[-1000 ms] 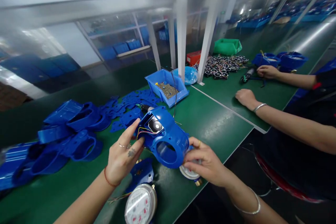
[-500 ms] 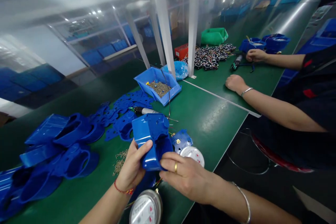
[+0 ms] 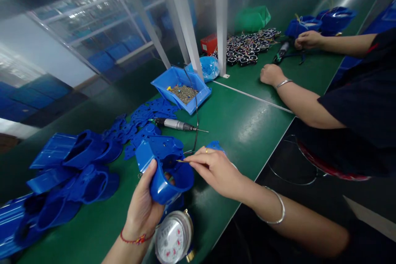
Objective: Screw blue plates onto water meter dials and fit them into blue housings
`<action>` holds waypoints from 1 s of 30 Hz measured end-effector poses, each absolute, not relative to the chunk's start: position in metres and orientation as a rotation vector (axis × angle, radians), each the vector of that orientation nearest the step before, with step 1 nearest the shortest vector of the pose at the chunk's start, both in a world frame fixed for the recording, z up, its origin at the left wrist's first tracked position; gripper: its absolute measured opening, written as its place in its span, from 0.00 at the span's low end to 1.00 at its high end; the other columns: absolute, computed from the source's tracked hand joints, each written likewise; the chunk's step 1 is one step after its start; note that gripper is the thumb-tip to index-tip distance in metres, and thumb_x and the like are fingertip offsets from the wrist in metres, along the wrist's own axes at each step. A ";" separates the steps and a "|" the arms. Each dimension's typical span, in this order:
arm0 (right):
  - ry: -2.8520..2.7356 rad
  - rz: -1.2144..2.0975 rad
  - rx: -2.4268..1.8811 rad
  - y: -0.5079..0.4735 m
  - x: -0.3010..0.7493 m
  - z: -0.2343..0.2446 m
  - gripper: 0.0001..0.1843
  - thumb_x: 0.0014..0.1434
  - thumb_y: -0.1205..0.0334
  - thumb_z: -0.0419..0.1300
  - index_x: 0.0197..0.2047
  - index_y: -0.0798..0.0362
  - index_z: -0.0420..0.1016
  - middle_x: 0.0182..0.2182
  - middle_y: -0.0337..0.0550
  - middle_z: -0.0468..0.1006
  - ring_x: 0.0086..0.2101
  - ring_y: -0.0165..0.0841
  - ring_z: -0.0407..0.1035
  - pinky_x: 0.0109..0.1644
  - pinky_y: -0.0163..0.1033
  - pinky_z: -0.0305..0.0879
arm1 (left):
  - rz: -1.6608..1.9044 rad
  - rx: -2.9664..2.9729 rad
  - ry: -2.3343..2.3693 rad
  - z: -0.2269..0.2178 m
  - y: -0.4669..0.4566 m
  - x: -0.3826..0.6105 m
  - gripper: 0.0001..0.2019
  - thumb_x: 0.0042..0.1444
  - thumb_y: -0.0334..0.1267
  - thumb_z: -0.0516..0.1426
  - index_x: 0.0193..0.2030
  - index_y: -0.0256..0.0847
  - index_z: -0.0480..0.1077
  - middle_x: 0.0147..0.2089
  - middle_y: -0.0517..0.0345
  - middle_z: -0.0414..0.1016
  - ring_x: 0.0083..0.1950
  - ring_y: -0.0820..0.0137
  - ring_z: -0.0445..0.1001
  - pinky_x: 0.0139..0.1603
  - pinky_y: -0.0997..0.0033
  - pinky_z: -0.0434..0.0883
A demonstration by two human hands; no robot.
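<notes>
**Wire Positioning at the Blue Housing**

The green surface [image 3: 235, 115] is carrying the parts. A pile of blue housings [image 3: 66, 173] is lying at its left; a light-blue bin [image 3: 202, 98] of small metal parts is standing farther back. The worked housing [image 3: 161, 185] is being held above the surface, at centre, its cavity facing up. The left grip [image 3: 146, 203] is holding its wall, thumb outside, a fingertip showing through an opening. A round meter [image 3: 171, 237] is resting just nearer the wearer; a screwdriver [image 3: 176, 124] is lying beyond the housing, untouched. The right grip [image 3: 221, 173] is pinching thin yellow wires [image 3: 182, 161] narrowly over the cavity; their far ends are not showing clearly. The step in hand is apparently positioning these wires. The next move is probably calling for a steady left hold and light tension, avoiding snags on the rim.
</notes>
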State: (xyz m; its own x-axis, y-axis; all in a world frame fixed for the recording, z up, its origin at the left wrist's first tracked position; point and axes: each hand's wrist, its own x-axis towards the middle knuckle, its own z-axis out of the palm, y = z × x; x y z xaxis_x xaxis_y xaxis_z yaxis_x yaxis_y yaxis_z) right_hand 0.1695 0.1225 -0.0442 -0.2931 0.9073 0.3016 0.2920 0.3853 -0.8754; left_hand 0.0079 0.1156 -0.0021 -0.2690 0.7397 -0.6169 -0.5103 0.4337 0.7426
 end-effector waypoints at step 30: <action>-2.068 0.494 -1.468 0.117 0.143 -0.047 0.08 0.60 0.63 0.56 0.31 0.53 0.74 0.30 0.42 0.76 0.32 0.36 0.73 0.33 0.37 0.59 | 1.128 0.318 1.411 0.002 0.103 0.020 0.10 0.64 0.34 0.50 0.37 0.35 0.71 0.26 0.54 0.75 0.24 0.69 0.76 0.30 0.70 0.78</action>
